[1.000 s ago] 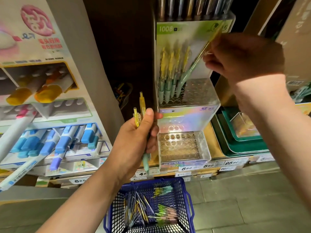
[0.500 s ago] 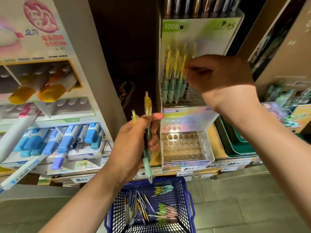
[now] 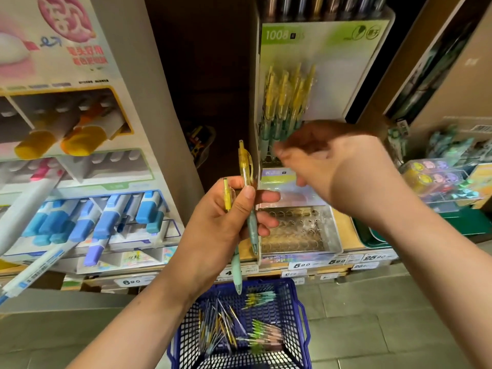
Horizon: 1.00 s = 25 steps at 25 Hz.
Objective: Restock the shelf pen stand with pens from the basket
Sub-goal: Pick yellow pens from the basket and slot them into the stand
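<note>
My left hand (image 3: 229,217) grips two yellow-and-teal pens (image 3: 246,182) upright in front of the shelf, tips pointing down. My right hand (image 3: 327,163) hangs blurred just right of them, fingers loosely curled, holding nothing. Behind it the clear tiered pen stand (image 3: 327,227) carries several yellow-and-teal pens (image 3: 287,97) in its upper tier; the lower tier shows only bare holes. On the floor below, the blue basket (image 3: 300,315) holds more pens (image 3: 263,336) loose and in bundles.
A marker display (image 3: 87,209) with blue and yellow markers fills the left shelf. Price tags (image 3: 300,265) line the shelf edge. Green trays (image 3: 372,235) and a clear case of small items (image 3: 439,179) sit to the right. Grey floor tiles surround the basket.
My right hand let go of a pen in the upper tier and came down and left toward my left hand. The left hand's pens have shifted slightly in its grip.
</note>
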Tool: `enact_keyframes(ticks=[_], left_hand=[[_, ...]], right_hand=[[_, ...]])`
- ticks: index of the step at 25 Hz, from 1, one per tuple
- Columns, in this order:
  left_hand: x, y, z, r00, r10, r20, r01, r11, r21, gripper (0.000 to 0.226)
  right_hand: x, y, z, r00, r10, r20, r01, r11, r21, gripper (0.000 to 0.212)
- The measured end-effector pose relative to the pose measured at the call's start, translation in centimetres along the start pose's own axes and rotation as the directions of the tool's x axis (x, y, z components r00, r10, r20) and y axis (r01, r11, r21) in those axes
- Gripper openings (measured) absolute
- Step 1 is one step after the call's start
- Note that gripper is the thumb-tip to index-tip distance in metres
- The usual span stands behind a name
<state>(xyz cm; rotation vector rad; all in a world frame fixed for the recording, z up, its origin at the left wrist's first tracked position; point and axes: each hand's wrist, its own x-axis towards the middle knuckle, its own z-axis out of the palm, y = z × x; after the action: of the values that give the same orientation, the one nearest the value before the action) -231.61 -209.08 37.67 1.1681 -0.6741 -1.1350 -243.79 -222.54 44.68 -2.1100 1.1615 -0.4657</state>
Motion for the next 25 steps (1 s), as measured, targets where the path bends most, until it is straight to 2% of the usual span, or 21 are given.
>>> enact_keyframes(ticks=[2,3,7,9,12,14,16,19,22,25], left_hand=[[0.2,0.3,0.5,0.999,0.007,0.031,-0.008,1.0,0.009,0.043],[0.2,0.4,0.7,0.999,0.013,0.046,-0.014,1.0,0.016,0.043],[0.2,0.5,1.6,0.997,0.004,0.081,-0.008,0.999,0.052,0.045],[0.2,0.5,2.0,0.997,-0.028,0.071,0.023,0.997,0.067,0.049],[0.1,0.5,1.9,0.999,-0.049,0.019,0.045,0.984,0.174,0.052],[0.4,0.3,1.4,0.998,-0.066,-0.011,0.067,0.965,0.252,0.056],[0.7,0.1,1.1,0.991,-0.129,-0.024,0.131,0.975,0.179,0.048],[1.1,0.3,1.6,0.988,-0.152,-0.004,0.151,0.984,-0.093,0.011],[1.0,0.1,2.0,0.997,-0.069,0.046,0.077,0.974,-0.213,0.015],[1.0,0.1,1.9,0.999,0.025,0.033,-0.018,0.983,-0.182,0.016]], right_hand=[[-1.0,-0.3,0.6,0.974,0.019,0.225,-0.067,0.976,0.209,0.02],[-1.1,-0.1,0.7,0.964,0.005,0.267,-0.077,0.963,0.26,0.014],[-0.8,0.5,1.0,0.964,0.04,0.264,-0.147,0.905,0.399,0.004],[-0.6,0.8,0.4,0.982,0.053,0.179,-0.124,0.902,0.414,0.011],[0.4,1.1,-2.3,0.999,-0.003,-0.033,0.023,0.784,0.621,0.014],[1.5,1.2,-4.0,0.978,-0.01,-0.209,0.136,0.79,0.597,0.007],[2.4,1.1,-4.6,0.938,-0.01,-0.347,0.208,0.817,0.538,0.007],[3.0,0.8,-4.2,0.912,-0.048,-0.407,0.249,0.852,0.46,0.007],[3.1,0.7,-3.5,0.899,-0.082,-0.43,0.281,0.861,0.424,0.005],[3.4,1.1,-2.8,0.904,-0.105,-0.414,0.273,0.888,0.371,0.004]])
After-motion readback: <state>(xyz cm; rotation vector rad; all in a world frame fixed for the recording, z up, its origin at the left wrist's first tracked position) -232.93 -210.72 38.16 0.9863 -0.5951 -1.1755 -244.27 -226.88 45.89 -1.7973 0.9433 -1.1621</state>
